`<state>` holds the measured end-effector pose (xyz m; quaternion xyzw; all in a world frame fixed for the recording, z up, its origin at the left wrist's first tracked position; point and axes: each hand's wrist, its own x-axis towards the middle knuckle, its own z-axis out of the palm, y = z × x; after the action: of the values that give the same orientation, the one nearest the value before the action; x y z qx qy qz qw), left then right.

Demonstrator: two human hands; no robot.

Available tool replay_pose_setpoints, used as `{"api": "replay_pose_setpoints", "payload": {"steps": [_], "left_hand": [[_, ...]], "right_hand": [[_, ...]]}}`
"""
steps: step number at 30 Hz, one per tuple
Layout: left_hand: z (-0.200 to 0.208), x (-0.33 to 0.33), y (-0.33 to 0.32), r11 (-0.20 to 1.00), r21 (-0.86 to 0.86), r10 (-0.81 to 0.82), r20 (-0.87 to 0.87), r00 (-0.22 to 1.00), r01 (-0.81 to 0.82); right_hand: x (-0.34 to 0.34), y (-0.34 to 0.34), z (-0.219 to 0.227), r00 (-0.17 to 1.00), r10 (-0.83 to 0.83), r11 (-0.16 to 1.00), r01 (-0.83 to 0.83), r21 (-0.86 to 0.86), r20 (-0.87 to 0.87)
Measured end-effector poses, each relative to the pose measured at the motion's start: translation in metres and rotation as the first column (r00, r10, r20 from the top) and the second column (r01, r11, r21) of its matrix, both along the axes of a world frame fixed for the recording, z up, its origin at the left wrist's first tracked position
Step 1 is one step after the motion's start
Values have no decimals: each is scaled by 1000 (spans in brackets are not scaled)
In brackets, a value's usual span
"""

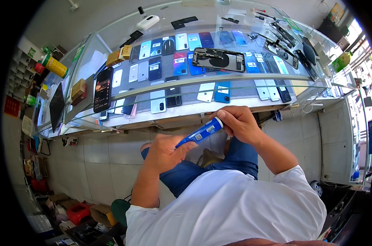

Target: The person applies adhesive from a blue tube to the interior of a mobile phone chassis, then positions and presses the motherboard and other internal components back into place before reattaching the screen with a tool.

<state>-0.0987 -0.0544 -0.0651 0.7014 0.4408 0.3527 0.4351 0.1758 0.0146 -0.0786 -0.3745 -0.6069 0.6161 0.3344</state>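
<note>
A blue tube [203, 132] with a white end and printed label patches is held aslant in front of my lap. My left hand [164, 151] is closed around its lower end, thumb along the side. At the upper, white end, my right hand [238, 122] pinches the tube between thumb and fingers. Its contents do not show. Just beyond my hands is the glass display counter [235, 83]. On its top lies an opened phone housing [218, 60] with its inner parts bare.
Many phones lie in rows under the glass. A lit phone [103, 89] leans at the left, near a small box [78, 92] and a yellow canister [55, 66]. Phone parts and tools [283, 35] lie on the right. A red container [78, 212] stands on the lower left.
</note>
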Motion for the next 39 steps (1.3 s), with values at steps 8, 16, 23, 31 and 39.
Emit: {"api": "replay_pose_setpoints", "payload": {"steps": [8, 16, 23, 31, 39], "left_hand": [[-18, 52, -13, 888, 82, 361, 483, 798, -452], [2, 61, -21, 900, 238, 251, 403, 880, -366], [0, 84, -8, 939, 98, 182, 671, 719, -330], [27, 88, 24, 856, 92, 278, 747, 604, -509], [57, 68, 59, 828, -8, 373, 754, 540, -561]], "right_hand": [[-4, -40, -28, 914, -133, 951, 9, -309, -384], [24, -72, -31, 927, -96, 907, -69, -416, -363], [6, -80, -11, 809, -131, 800, -255, -543, -574], [10, -51, 15, 879, -26, 953, -122, -278, -477], [-4, 3, 67, 971, 48, 998, -57, -31, -233]]}}
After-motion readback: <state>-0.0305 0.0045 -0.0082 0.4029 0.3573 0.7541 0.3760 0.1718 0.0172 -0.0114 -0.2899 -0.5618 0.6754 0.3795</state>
